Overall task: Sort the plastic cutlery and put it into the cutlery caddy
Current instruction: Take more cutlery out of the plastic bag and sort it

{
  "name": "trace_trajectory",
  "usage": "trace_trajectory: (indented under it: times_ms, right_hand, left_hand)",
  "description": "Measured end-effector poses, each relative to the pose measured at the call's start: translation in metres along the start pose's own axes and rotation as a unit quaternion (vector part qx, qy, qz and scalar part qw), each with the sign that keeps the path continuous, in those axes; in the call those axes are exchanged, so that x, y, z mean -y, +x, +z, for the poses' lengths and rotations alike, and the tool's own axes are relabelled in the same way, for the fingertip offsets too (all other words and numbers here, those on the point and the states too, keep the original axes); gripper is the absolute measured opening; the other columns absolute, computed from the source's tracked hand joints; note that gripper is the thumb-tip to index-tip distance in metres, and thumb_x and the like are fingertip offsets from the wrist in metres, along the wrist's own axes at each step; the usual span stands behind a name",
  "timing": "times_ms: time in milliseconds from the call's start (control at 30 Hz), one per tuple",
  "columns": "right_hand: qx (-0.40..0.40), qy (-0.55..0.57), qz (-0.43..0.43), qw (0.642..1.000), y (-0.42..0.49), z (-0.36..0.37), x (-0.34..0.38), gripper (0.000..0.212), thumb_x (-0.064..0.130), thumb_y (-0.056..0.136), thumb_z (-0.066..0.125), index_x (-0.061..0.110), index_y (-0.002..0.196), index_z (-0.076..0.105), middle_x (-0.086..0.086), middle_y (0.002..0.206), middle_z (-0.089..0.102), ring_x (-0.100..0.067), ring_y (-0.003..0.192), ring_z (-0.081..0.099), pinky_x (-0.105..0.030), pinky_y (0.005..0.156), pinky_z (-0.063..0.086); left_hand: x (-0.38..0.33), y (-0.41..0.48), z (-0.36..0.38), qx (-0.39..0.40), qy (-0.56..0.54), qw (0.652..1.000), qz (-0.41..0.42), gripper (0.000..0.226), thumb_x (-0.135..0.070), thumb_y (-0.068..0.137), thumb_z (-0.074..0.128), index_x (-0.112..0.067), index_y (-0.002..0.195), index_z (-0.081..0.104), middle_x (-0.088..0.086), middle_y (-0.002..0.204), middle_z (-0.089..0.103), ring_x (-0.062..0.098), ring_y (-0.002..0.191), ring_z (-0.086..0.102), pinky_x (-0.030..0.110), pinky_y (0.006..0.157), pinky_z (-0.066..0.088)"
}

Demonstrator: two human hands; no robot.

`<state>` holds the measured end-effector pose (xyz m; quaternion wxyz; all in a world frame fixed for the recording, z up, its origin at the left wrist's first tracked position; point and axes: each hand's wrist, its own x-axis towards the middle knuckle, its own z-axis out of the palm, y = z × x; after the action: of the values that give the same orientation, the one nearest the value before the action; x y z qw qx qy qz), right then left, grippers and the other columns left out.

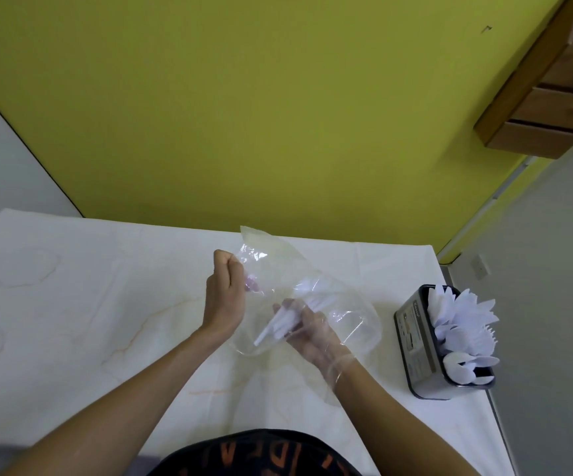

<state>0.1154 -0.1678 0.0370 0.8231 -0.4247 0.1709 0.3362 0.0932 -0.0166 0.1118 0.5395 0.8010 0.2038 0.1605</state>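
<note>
A clear plastic bag (353, 321) is held above the middle of the white table (72, 321). My left hand (225, 297) grips the bag's upper edge in a closed fist. My right hand (307, 334) is inside the bag, shut on a bundle of white plastic cutlery (280, 326) whose handles point down-left. At the table's right edge stands the dark metal cutlery caddy (415, 341), holding several white plastic pieces (463, 321), with spoon bowls showing in its near compartment.
A yellow-green wall rises just behind the table. A wooden drawer unit (553, 97) hangs at the upper right. The caddy sits close to the table's right edge, with grey floor beyond. My dark printed shirt (254, 455) shows at the bottom.
</note>
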Motion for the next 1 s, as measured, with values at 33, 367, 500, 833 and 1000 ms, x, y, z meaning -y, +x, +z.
trace_trajectory:
  times_ms: [33,367,500,833,1000]
  right_hand:
    - [-0.014,-0.010,0.016,1.000,-0.001,-0.003,0.001,0.048,0.018,0.053,0.093,0.005,0.085,0.060,-0.012,0.089,0.064,-0.025,0.086,0.069,-0.038,0.071,0.057]
    - [-0.121,-0.289,0.098,0.945,-0.007,-0.037,0.016,0.011,0.001,0.073,0.066,0.004,0.064,0.060,-0.013,0.070,0.055,-0.021,0.055,0.055,-0.027,0.054,0.045]
    - [-0.117,-0.342,0.126,0.924,-0.007,-0.048,0.010,0.034,0.001,0.091,0.056,0.014,0.059,0.056,-0.004,0.065,0.054,-0.015,0.052,0.056,-0.023,0.048,0.049]
    - [-0.043,-0.611,0.107,0.783,-0.033,-0.049,0.039,0.002,0.005,0.071,0.067,0.005,0.073,0.067,-0.012,0.066,0.063,-0.017,0.053,0.065,-0.028,0.056,0.054]
    - [-0.063,-0.568,0.092,0.815,-0.049,-0.069,0.054,0.030,0.005,0.080,0.073,-0.006,0.106,0.062,-0.010,0.073,0.065,-0.012,0.053,0.065,-0.022,0.054,0.052]
  left_hand:
    - [0.006,0.000,-0.005,-0.005,0.031,0.999,0.024,0.016,-0.021,0.099,0.030,-0.010,0.088,0.035,0.006,0.067,0.058,0.025,0.066,0.057,0.039,0.059,0.041]
    - [0.087,0.014,-0.040,-0.091,0.314,0.945,-0.025,0.014,-0.020,0.102,0.033,-0.008,0.096,0.039,0.020,0.088,0.062,0.043,0.081,0.055,0.046,0.075,0.040]
    - [0.093,-0.002,-0.023,-0.093,0.377,0.918,-0.077,0.039,-0.024,0.097,0.051,0.001,0.126,0.045,0.025,0.131,0.049,0.043,0.124,0.041,0.052,0.101,0.028]
    - [0.112,-0.064,0.037,0.397,0.397,0.821,-0.104,0.084,-0.077,0.085,0.016,-0.039,0.143,-0.031,0.000,0.151,-0.042,0.033,0.138,-0.038,0.052,0.117,-0.014]
    - [0.140,-0.042,-0.001,0.310,0.456,0.819,-0.158,0.095,-0.082,0.080,0.020,-0.033,0.145,-0.028,0.006,0.152,-0.039,0.040,0.139,-0.033,0.054,0.116,-0.011]
